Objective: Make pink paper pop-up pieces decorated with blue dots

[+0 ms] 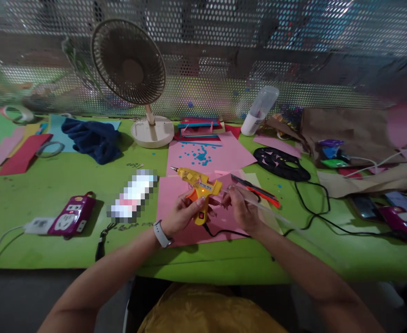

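Note:
My left hand is wrapped round the handle of a yellow hot glue gun, whose metal nozzle points up and left. An orange light glows on its side, and a black cord runs from the handle's base. Pinched in my right hand is a long, clear glue stick, with its front end at the back of the gun. How far it goes inside I cannot tell. Under both hands lie sheets of pink paper. An orange and black utility knife lies just beyond my right hand.
A fan stands at the back, near blue paper bits. To the left are a phone, a purple power strip and a dark blue cloth. A black mask-like piece and brown paper lie right.

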Action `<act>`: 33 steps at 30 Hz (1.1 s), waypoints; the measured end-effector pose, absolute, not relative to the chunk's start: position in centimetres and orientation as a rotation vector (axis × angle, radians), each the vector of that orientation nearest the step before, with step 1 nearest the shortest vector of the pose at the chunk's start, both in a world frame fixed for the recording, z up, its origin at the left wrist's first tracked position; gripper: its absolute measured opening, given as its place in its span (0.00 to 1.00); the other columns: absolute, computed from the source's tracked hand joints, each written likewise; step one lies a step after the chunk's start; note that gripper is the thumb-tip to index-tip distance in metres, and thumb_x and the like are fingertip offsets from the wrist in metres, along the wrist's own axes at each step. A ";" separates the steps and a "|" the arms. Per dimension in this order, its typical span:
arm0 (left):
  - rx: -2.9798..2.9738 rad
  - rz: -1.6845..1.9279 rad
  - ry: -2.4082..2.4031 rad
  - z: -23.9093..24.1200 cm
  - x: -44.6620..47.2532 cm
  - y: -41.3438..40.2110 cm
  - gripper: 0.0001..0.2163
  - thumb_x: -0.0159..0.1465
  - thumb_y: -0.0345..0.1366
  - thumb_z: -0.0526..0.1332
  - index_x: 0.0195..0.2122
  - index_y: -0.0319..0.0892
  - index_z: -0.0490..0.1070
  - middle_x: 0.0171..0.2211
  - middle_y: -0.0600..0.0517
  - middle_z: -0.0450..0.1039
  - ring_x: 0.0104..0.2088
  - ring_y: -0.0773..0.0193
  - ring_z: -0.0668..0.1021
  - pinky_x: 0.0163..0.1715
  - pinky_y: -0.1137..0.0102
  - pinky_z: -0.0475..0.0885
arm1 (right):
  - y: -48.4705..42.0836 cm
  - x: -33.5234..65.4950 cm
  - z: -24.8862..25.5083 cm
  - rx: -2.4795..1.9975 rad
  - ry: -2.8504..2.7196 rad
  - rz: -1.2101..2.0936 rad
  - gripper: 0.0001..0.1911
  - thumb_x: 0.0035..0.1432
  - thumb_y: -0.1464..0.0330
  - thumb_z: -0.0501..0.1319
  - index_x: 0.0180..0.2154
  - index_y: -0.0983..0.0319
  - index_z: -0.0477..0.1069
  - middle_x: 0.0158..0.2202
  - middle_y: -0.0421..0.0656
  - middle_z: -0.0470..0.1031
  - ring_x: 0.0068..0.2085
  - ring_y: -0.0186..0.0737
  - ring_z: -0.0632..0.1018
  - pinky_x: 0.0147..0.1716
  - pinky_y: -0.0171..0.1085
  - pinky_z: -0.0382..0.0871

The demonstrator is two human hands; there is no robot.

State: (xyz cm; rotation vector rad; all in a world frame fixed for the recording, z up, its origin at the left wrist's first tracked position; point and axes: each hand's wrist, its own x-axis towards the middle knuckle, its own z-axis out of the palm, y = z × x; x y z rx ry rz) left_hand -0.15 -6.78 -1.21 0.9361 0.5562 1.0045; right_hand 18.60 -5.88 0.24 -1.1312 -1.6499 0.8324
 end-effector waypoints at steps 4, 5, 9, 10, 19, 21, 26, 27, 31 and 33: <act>0.967 0.993 0.607 -1.5 -0.4 -6.5 0.19 0.60 0.48 0.67 0.43 0.37 0.73 0.34 0.45 0.80 0.28 0.63 0.80 0.29 0.70 0.76 | -6.2 17.7 1.0 -1.173 -1.493 0.941 0.33 0.66 0.48 0.48 0.14 0.57 0.60 0.13 0.37 0.62 0.18 0.33 0.65 0.24 0.37 0.63; 0.977 0.993 0.613 -1.5 -0.5 -6.5 0.19 0.60 0.48 0.67 0.43 0.37 0.73 0.33 0.45 0.79 0.28 0.63 0.80 0.29 0.70 0.76 | -6.3 17.5 1.2 -1.190 -1.443 1.004 0.34 0.65 0.47 0.48 0.12 0.58 0.59 0.12 0.37 0.60 0.16 0.32 0.63 0.22 0.36 0.62; 1.037 0.997 0.650 -1.2 -0.5 -6.6 0.18 0.61 0.48 0.67 0.41 0.36 0.74 0.31 0.46 0.79 0.27 0.64 0.80 0.29 0.70 0.76 | -6.5 17.1 1.8 -1.227 -1.289 1.191 0.35 0.63 0.47 0.50 0.09 0.58 0.56 0.09 0.37 0.55 0.14 0.30 0.60 0.18 0.34 0.58; 1.048 1.004 0.653 -1.1 -0.5 -6.6 0.18 0.61 0.48 0.67 0.41 0.36 0.75 0.31 0.46 0.79 0.27 0.64 0.79 0.29 0.71 0.76 | -6.5 17.0 1.8 -1.234 -1.271 1.205 0.35 0.63 0.47 0.51 0.09 0.58 0.56 0.09 0.36 0.55 0.14 0.30 0.59 0.18 0.34 0.57; 1.028 1.028 0.625 -1.1 -0.7 -6.3 0.16 0.62 0.47 0.66 0.39 0.36 0.75 0.30 0.46 0.79 0.26 0.65 0.80 0.29 0.71 0.76 | -5.8 17.8 0.5 -1.061 -1.600 0.885 0.24 0.66 0.52 0.51 0.23 0.58 0.64 0.22 0.37 0.64 0.25 0.35 0.67 0.28 0.36 0.63; 1.022 1.023 0.634 -1.1 -0.8 -6.3 0.17 0.61 0.48 0.67 0.39 0.36 0.75 0.30 0.46 0.79 0.26 0.65 0.79 0.29 0.70 0.76 | -5.7 18.1 0.6 -1.031 -1.652 0.838 0.23 0.67 0.53 0.51 0.24 0.58 0.65 0.23 0.38 0.65 0.26 0.35 0.67 0.29 0.37 0.63; 1.024 1.009 0.657 -1.1 -0.8 -6.3 0.18 0.60 0.48 0.67 0.38 0.36 0.74 0.31 0.45 0.79 0.26 0.65 0.79 0.29 0.70 0.76 | -5.6 17.8 1.4 -1.052 -1.549 1.041 0.26 0.64 0.52 0.52 0.19 0.58 0.64 0.18 0.37 0.65 0.22 0.33 0.66 0.25 0.35 0.63; 1.026 1.005 0.661 -1.1 -0.8 -6.3 0.18 0.60 0.48 0.67 0.38 0.36 0.74 0.32 0.45 0.79 0.26 0.65 0.79 0.29 0.70 0.76 | -5.6 17.6 1.5 -1.083 -1.487 1.135 0.28 0.64 0.51 0.53 0.17 0.59 0.62 0.16 0.37 0.63 0.20 0.32 0.65 0.23 0.34 0.62; 1.043 0.989 0.688 -1.2 -0.9 -6.2 0.18 0.59 0.48 0.68 0.37 0.35 0.74 0.29 0.47 0.78 0.26 0.64 0.79 0.27 0.71 0.75 | -5.4 17.1 1.0 -1.141 -1.188 1.490 0.35 0.61 0.45 0.51 0.10 0.57 0.52 0.07 0.34 0.48 0.12 0.30 0.57 0.15 0.33 0.55; 1.035 1.001 0.686 -1.2 -0.8 -6.2 0.18 0.59 0.48 0.68 0.38 0.36 0.74 0.29 0.47 0.78 0.26 0.64 0.79 0.27 0.71 0.75 | -5.4 17.1 0.5 -1.105 -1.156 1.527 0.36 0.61 0.42 0.48 0.10 0.57 0.52 0.07 0.34 0.48 0.11 0.30 0.56 0.14 0.33 0.54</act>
